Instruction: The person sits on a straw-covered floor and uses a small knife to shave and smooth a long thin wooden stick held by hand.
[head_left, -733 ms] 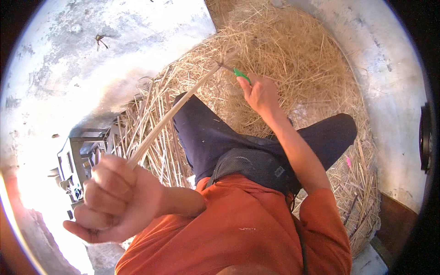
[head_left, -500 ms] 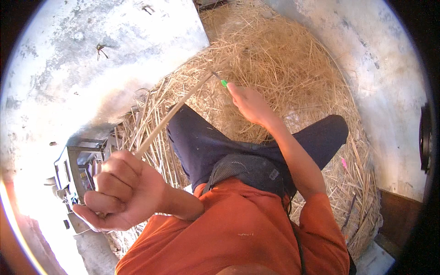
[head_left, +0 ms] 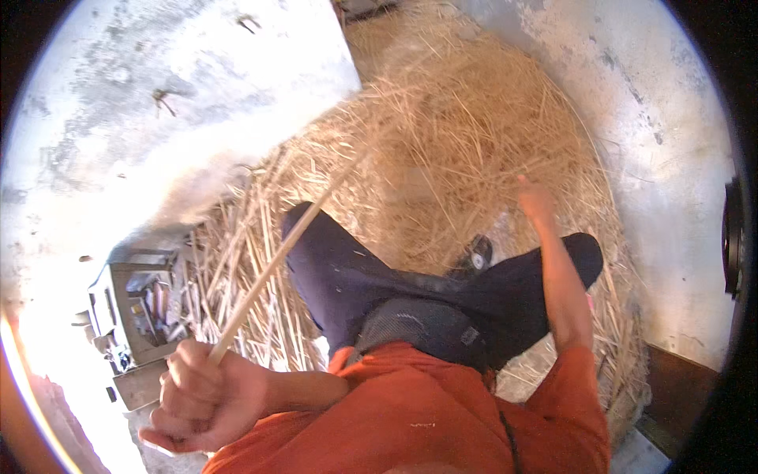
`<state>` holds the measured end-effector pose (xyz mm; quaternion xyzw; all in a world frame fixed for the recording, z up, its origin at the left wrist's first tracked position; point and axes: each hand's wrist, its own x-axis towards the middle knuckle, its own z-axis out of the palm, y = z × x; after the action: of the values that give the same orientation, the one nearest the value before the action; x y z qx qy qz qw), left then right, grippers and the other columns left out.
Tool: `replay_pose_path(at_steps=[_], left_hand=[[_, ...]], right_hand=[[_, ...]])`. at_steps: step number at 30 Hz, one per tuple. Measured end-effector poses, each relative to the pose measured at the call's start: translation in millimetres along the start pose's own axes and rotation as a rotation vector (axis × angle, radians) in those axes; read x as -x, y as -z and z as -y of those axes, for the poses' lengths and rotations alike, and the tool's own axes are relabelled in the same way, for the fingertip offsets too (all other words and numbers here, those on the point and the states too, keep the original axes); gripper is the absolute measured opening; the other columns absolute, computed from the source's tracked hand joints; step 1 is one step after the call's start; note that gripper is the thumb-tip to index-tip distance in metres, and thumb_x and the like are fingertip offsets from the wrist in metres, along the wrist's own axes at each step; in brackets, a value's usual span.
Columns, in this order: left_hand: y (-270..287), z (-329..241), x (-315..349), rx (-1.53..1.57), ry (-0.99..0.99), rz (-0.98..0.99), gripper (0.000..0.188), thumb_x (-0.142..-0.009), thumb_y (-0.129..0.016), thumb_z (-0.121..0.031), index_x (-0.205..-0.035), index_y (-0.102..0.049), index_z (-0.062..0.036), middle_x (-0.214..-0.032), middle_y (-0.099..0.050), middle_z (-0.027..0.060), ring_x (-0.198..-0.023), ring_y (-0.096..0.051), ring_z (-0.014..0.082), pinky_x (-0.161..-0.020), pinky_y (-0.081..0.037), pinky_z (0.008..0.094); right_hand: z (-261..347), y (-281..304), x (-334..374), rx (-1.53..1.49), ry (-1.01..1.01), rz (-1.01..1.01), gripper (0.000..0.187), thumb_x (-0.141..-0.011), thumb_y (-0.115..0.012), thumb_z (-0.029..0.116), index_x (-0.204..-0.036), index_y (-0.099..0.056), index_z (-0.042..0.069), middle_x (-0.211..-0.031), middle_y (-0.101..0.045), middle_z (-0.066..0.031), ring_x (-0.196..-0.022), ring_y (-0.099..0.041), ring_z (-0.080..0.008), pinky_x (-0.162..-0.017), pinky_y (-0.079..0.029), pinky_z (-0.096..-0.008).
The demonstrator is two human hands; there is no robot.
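Harsh white glare at left

Left hand point(head_left: 212, 399) low, fingers point(head_left: 186, 382) curled; right hand point(head_left: 538, 204) forward, arm point(head_left: 562, 276) extended.

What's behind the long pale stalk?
Behind the long pale stalk, dark trousers and dry golden straw show; what the stalk and your bare left hand cover directly can't be seen.

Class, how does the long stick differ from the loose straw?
The stick is one long, nearly straight piece; the loose straw is a tangle of many thinner strands. The stick is raised at a slant in the left grip; the loose straw lies spread below. Both look pale yellowish-brown.
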<state>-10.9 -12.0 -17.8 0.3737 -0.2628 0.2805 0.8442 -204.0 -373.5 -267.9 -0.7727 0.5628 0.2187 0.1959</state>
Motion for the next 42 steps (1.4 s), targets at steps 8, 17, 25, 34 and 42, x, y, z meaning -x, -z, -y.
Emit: replay_pose_path(at_steps=[8,17,25,34,42], left_hand=[[3.2,7.9,-4.5,0.158,0.085,0.334,0.047,-0.094,-0.034,-0.03,-0.049,-0.025,-0.0172,-0.042,-0.024,-0.0057,-0.038,-0.019,0.0072,-0.043,-0.02,0.0244],[0.7,17.8,-13.1,0.173,0.121,0.371,0.047,-0.094,-0.034,-0.031,-0.049,-0.025,-0.0185,-0.042,-0.023,-0.0068,-0.038,-0.019,0.0066,-0.044,-0.02,0.024],[11.1,19.8,-16.4,0.187,0.139,0.396,0.047,-0.094,-0.034,-0.031,-0.049,-0.025,-0.0196,-0.042,-0.022,-0.0079,-0.038,-0.018,0.0061,-0.045,-0.02,0.0237],[14.8,11.8,-18.8,0.216,0.143,0.414,0.047,-0.094,-0.033,-0.031,-0.049,-0.024,-0.0208,-0.042,-0.021,-0.009,-0.038,-0.017,0.0055,-0.046,-0.019,0.0233],[18.2,-1.8,-20.0,0.226,0.144,0.427,0.047,-0.094,-0.033,-0.032,-0.048,-0.024,-0.022,-0.042,-0.02,-0.0101,-0.039,-0.017,0.005,-0.047,-0.019,0.023]], right_hand=[[149.7,38.7,127.4,-0.66,0.921,-0.255,0.052,-0.091,-0.038,0.047,-0.089,-0.062,0.001,-0.067,-0.058,-0.0247,-0.069,-0.058,-0.0419,-0.064,-0.044,-0.0503],[64.8,-8.7,-39.2,-0.031,0.227,-0.067,0.046,-0.096,-0.031,0.035,-0.097,-0.062,0.002,-0.061,-0.056,-0.0136,-0.05,-0.052,-0.0274,-0.049,-0.042,-0.0399],[104.3,19.3,73.1,-0.639,0.626,-0.336,0.05,-0.092,-0.038,0.046,-0.097,-0.064,0.003,-0.061,-0.058,-0.0211,-0.057,-0.059,-0.0348,-0.05,-0.044,-0.0404],[174.1,20.7,114.9,-0.518,1.111,-0.481,0.032,-0.092,-0.045,0.031,-0.087,-0.059,0.002,-0.052,-0.046,-0.0121,-0.04,-0.045,-0.0225,-0.041,-0.036,-0.0371],[116.6,8.6,43.3,-0.303,0.49,-0.343,0.058,-0.094,-0.033,0.047,-0.089,-0.062,-0.004,-0.063,-0.059,-0.0161,-0.052,-0.053,-0.0269,-0.055,-0.044,-0.0395]])
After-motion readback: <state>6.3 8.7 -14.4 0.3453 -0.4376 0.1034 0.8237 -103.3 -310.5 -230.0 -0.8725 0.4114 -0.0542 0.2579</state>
